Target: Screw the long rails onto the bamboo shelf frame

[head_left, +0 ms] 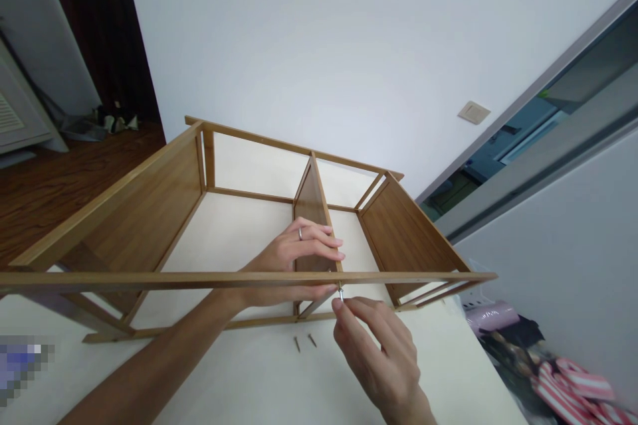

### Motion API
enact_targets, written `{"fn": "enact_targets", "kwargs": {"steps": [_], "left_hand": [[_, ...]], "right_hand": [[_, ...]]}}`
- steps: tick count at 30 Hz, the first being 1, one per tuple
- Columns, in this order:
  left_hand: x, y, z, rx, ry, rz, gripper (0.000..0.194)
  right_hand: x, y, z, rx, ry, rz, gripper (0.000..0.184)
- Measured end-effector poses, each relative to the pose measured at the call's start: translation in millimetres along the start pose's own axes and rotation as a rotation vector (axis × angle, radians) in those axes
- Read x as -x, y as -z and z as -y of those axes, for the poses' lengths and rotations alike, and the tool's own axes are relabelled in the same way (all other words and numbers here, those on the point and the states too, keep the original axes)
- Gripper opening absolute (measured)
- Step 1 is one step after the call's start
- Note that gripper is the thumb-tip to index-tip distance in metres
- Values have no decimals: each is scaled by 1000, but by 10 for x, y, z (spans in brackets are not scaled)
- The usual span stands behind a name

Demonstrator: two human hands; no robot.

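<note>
A wooden shelf frame (259, 281) lies on its side on a white surface. My left hand (294, 249) reaches behind the near rail, its ringed fingers around the edge of the middle shelf board (314, 196). The thumb is low, by the joint of board and rail. In front of the same joint is my right hand (381, 348), its thumb and index finger pinching a thin silver metal rod (341, 293). The rod's upper tip meets the rail; whether it is a screw or a hex key I cannot tell. Two loose screws (304, 341) lie left of my right hand.
The white surface (239, 378) carries the frame, close to a pale wall (309, 46). A blurred bluish item (17, 365) is at the left edge. Striped cloth (573, 382) and a pinkish roll (491, 315) lie at lower right. A wall switch (474, 112) is above.
</note>
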State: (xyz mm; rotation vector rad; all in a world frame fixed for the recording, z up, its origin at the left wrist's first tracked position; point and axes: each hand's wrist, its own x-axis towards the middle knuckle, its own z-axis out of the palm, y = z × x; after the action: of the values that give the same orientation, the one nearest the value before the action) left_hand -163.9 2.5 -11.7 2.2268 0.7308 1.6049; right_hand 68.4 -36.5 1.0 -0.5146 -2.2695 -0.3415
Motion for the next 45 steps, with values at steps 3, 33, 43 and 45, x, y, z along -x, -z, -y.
{"fn": "enact_targets", "kwargs": {"steps": [3,33,43,45], "left_hand": [[-3,-1,-2,-4,-1,1,34],[32,-9,52,6,6,10,34],[11,-6,71,27,-14,4,38],[4,-7,61,28,-24,-3,37]], "right_hand": [[0,43,21,-25,-19,28,33],[-129,-14,34,-109,-60,-7,24],[-350,-143,22,3,8,-206,45],[-365,-148,33,-9,-38,-219,54]]}}
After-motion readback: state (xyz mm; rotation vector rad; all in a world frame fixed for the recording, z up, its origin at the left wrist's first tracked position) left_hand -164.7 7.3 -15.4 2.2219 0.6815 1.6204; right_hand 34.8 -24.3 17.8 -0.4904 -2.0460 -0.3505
